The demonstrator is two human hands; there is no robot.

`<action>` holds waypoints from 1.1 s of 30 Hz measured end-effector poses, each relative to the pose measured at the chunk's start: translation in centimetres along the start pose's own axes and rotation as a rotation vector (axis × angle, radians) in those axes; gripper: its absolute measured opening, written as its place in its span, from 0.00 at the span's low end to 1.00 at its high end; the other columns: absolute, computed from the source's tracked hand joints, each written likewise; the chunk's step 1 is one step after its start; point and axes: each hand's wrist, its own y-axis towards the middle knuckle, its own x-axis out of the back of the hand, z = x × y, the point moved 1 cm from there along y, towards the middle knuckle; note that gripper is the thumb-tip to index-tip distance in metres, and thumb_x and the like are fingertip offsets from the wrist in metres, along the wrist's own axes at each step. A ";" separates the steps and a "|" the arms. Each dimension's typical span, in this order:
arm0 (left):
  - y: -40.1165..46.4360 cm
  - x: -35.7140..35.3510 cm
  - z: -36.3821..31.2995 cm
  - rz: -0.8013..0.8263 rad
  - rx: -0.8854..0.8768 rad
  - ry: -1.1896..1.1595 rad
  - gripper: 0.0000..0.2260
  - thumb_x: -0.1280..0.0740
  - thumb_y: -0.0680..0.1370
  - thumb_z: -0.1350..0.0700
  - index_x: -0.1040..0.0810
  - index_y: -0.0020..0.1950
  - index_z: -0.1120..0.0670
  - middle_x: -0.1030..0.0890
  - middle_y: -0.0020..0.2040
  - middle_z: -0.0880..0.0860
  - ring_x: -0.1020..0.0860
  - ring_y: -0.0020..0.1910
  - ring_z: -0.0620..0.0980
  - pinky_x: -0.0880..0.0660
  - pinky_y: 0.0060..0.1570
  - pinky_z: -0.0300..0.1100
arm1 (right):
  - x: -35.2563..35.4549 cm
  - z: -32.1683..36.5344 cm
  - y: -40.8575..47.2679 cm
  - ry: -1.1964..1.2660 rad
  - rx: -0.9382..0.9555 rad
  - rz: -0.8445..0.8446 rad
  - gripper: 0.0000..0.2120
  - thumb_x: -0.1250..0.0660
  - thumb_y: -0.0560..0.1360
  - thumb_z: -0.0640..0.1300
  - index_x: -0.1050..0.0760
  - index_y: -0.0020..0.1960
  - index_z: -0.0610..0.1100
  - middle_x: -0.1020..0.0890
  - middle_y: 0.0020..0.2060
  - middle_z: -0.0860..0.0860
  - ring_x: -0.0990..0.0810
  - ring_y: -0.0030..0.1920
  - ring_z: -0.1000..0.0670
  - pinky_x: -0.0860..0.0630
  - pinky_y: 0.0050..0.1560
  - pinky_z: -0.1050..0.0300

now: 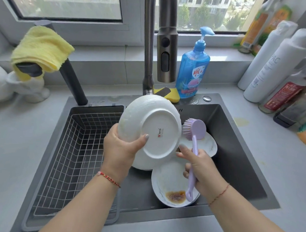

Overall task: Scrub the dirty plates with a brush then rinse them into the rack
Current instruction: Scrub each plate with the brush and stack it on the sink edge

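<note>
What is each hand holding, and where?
The left hand grips a white plate by its lower rim; the right hand holds a purple brush by its handle.

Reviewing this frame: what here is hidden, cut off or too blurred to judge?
- Head view: the held plate shows only its underside; its eating face is turned away, so its cleanliness cannot be judged.
- The plate behind the brush is mostly hidden by the brush, the held plate and the right hand.
- Left hand: its fingers lie behind the plate.
- Bottles at the right edge are blurred and cut off.
- Faucet: no water can be made out.
</note>
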 end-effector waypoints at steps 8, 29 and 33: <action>-1.7 -0.5 0.5 0.026 -0.001 -0.152 0.26 0.19 0.58 0.59 0.22 0.53 0.53 0.14 0.47 0.49 0.15 0.47 0.49 0.20 0.44 0.40 | 0.0 -0.5 0.4 -0.014 0.066 0.014 0.31 0.23 0.66 0.49 0.30 0.58 0.30 0.31 0.30 0.45 0.36 0.25 0.52 0.34 0.24 0.59; -0.4 1.1 -2.7 0.288 -0.017 0.360 0.24 0.17 0.55 0.54 0.21 0.48 0.47 0.16 0.45 0.48 0.17 0.43 0.45 0.18 0.41 0.43 | 3.0 7.3 -0.2 -0.875 0.601 -0.017 0.11 0.29 0.73 0.47 0.23 0.55 0.51 0.18 0.39 0.52 0.24 0.33 0.50 0.27 0.33 0.59; -0.2 2.1 -2.2 0.162 -0.029 0.340 0.25 0.16 0.59 0.61 0.24 0.48 0.47 0.17 0.47 0.49 0.18 0.46 0.48 0.20 0.43 0.44 | 4.1 5.1 -1.8 -0.421 0.317 0.053 0.16 0.39 0.80 0.45 0.26 0.65 0.58 0.23 0.27 0.48 0.37 0.23 0.53 0.38 0.23 0.60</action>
